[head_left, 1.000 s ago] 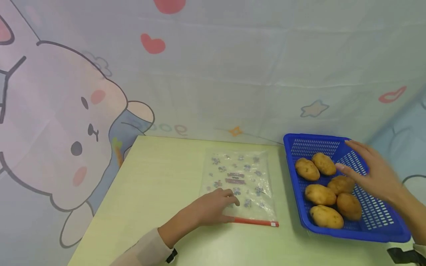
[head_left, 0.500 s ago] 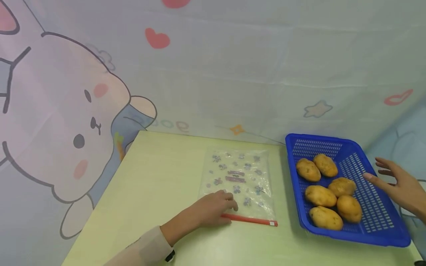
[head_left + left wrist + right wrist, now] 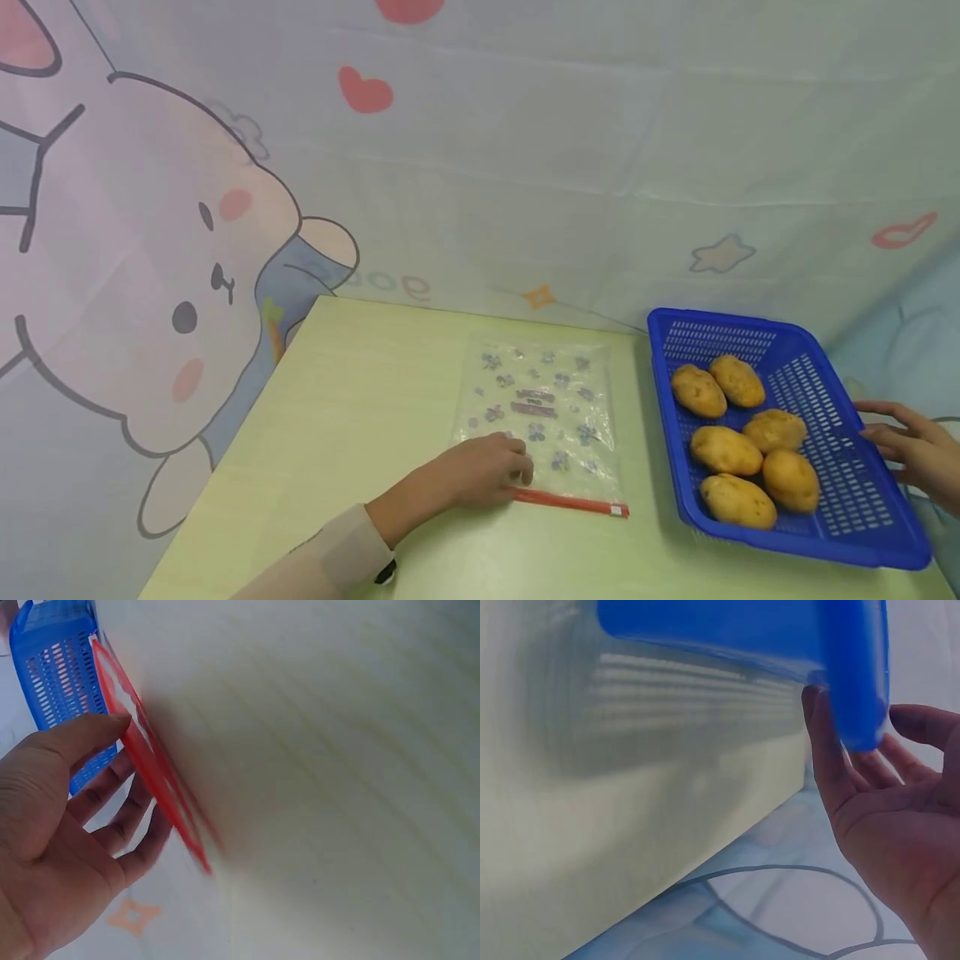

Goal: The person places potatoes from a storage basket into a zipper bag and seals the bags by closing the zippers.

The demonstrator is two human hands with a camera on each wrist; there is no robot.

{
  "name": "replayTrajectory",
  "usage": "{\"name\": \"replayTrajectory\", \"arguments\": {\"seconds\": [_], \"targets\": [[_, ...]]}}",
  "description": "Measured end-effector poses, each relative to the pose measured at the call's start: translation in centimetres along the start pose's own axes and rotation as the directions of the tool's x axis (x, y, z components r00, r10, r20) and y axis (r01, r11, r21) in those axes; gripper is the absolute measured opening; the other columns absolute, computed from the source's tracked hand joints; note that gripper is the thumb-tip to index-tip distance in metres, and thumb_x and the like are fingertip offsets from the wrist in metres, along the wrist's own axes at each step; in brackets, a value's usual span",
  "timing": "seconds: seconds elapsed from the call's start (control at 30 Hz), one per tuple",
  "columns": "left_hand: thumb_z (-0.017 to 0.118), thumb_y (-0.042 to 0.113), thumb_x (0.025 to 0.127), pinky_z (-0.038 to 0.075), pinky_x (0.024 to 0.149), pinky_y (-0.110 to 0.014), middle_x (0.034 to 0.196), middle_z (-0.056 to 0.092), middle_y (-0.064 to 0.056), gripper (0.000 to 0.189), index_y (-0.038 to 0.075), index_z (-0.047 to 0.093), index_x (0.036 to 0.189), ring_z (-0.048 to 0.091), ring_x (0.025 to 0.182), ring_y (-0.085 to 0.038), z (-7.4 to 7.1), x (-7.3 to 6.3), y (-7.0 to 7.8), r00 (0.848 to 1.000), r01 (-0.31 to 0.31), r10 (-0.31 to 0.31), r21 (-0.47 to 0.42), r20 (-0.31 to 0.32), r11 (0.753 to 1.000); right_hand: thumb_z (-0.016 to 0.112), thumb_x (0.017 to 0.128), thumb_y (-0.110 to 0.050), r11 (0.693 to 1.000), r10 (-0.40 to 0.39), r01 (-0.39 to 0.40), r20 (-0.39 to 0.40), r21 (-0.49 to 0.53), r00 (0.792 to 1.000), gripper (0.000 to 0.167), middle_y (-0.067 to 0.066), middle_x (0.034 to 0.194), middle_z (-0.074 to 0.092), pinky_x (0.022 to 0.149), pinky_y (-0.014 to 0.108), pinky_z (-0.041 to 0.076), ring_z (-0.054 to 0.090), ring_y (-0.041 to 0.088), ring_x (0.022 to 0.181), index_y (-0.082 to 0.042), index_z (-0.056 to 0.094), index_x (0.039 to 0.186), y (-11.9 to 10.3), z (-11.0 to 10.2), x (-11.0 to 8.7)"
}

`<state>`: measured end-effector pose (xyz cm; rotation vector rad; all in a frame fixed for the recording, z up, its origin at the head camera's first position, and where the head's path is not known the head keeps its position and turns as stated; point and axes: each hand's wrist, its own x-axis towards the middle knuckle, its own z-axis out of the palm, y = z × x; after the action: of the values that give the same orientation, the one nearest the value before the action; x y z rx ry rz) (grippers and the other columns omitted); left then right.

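- Bag [image 3: 536, 417], clear plastic with a small floral print and a red zip strip [image 3: 562, 500], lies flat near the middle of the bench [image 3: 360, 417], the strip along its near edge and a white slider [image 3: 616, 510] at the strip's right end
- Left hand [image 3: 480, 471] rests at the strip's left end; the left wrist view shows the strip between thumb and fingers [image 3: 139, 802], lightly pinched
- Blue plastic basket [image 3: 670, 450] with slotted walls stands to the right of the bag, apart from it
- Six potatoes [image 3: 726, 451] lie inside the basket, mostly toward its left side
- Right hand [image 3: 918, 450] grips the basket's right rim, which passes between its thumb and fingers in the right wrist view
- Pale sleeve [image 3: 322, 554] covers the left forearm
- Cloth backdrop [image 3: 525, 192] behind the bench carries a cartoon rabbit [image 3: 135, 267], red hearts and a star
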<state>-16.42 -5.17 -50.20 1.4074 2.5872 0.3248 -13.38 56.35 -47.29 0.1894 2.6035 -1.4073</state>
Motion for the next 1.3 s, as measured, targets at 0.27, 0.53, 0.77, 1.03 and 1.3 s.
{"name": "replayTrajectory", "arguments": {"seconds": [0.27,0.53,0.77,1.03,1.3], "targets": [[0.068,0.007,0.100,0.041,0.064,-0.013,0.090,0.061,0.011,0.015,0.019,0.075,0.104,0.048,0.073,0.000,-0.5,0.1,0.2,0.999,-0.013,0.010,-0.083,-0.037,0.996,0.033,0.118,-0.031,0.995,0.101,-0.102,0.047,0.023,0.994,0.056,-0.004,0.111,0.068,0.074,0.050,0.065,0.075,0.023,0.089,-0.038,0.007,0.167,0.2,-0.1,-0.3],[0.060,0.004,0.100,0.050,0.070,-0.021,0.094,0.059,0.011,0.016,0.014,0.067,0.109,0.052,0.075,-0.005,-4.6,-0.6,1.9,0.997,0.060,-0.073,-0.387,-0.021,0.920,0.034,0.118,-0.034,0.993,0.114,-0.115,0.063,0.011,0.992,0.066,0.009,0.121,0.068,0.077,0.049,0.065,0.075,0.021,0.092,-0.020,0.000,0.172,-0.4,-0.1,-0.2],[0.060,0.005,0.101,0.052,0.055,-0.024,0.083,0.068,0.003,0.012,0.014,0.063,0.109,0.072,0.065,-0.021,-7.1,0.7,3.6,0.987,0.114,-0.161,-0.681,-0.006,0.724,0.034,0.118,-0.031,0.992,0.113,-0.116,0.069,0.043,0.991,0.062,-0.007,0.112,0.067,0.077,0.049,0.065,0.075,0.022,0.091,-0.030,0.003,0.171,-0.3,-0.2,-0.5],[0.060,0.008,0.103,0.065,0.068,-0.036,0.096,0.065,-0.006,0.012,0.004,0.064,0.113,0.074,0.069,-0.021,-7.2,5.3,5.7,0.966,0.101,-0.259,-0.893,-0.018,0.438,0.037,0.117,-0.033,0.988,0.112,-0.120,0.078,0.100,0.991,0.049,-0.015,0.106,0.068,0.075,0.049,0.065,0.076,0.024,0.090,-0.048,0.019,0.160,-0.3,-0.1,-0.6],[0.064,0.008,0.104,0.066,0.065,-0.035,0.094,0.066,-0.006,0.006,0.009,0.067,0.109,0.074,0.067,-0.022,-6.3,11.1,7.0,0.928,0.064,-0.368,-0.955,-0.049,0.289,0.035,0.118,-0.031,0.989,0.112,-0.118,0.071,0.088,0.991,0.053,-0.012,0.108,0.067,0.077,0.050,0.065,0.076,0.024,0.092,-0.043,0.013,0.165,-0.1,-0.1,-0.5]]}}
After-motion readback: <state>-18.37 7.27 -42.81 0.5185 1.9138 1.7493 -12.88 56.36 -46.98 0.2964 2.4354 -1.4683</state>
